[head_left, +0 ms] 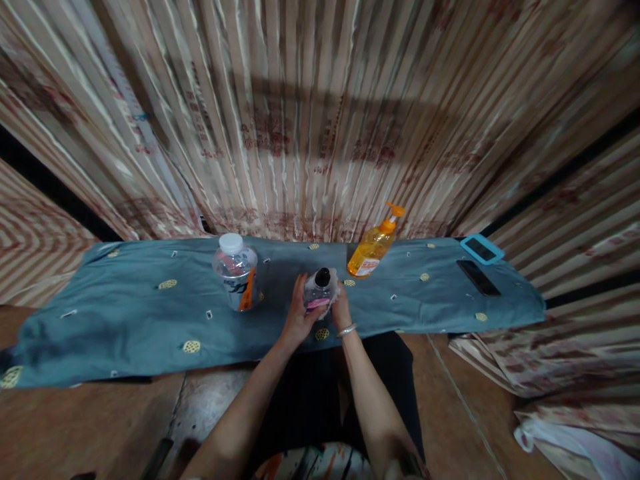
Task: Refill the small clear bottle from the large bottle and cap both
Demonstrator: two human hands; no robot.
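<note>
Big bottle [236,277], 9 o'clock from small bottle [317,291] | left hand [299,315], 8 o'clock, holding small bottle | small bottle between both hands | right hand [342,311], 4 o'clock, holding its other side | pump bottle [373,250], 2 o'clock | black phone [479,277], 3 o'clock

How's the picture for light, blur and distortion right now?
Head view: dim light, with a dark shadow band across the curtain and pale sheen on its folds; head view: wide-angle stretch fans those folds outward; head view: small print on the jar and pump bottle too soft to read, though the left hand, right hand and black-capped bottle are distinguishable.
</note>
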